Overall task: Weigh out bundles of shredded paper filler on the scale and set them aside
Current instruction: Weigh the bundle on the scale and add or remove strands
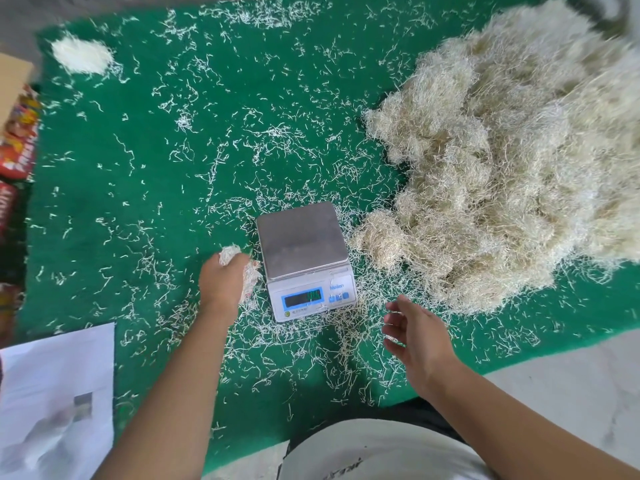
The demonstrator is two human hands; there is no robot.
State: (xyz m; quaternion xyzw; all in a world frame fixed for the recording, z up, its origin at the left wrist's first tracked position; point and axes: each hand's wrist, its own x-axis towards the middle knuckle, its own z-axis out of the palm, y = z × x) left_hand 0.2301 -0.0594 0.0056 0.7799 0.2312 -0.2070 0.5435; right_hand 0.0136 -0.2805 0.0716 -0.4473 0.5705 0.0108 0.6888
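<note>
The left hand (221, 278) holds a small bundle (239, 259) of white shredded paper, its grip clenched round the wad, just left of the scale (306, 261) and low over the green mat (138, 150). Strands stick out above the knuckles and beside the palm. The right hand (415, 332) hovers near the scale's right front corner, its grip released, fingers spread and loosely bent, holding nothing. The scale sits on the mat with its steel pan bare; the display is lit but the digits are too blurred to read. To the right, a big pile (512, 161) of pale shredded filler covers much of the mat, its nearest edge just beside the scale. One flattened white bundle (82, 56) lies well apart at the mat's far left corner. Loose shreds are scattered all over the mat, thickest around the scale. A white sheet (55, 393) lies at the lower left, overlapping the mat's edge, and red packages (19, 147) sit along the left side. The floor (571, 375) shows pale at lower right.
</note>
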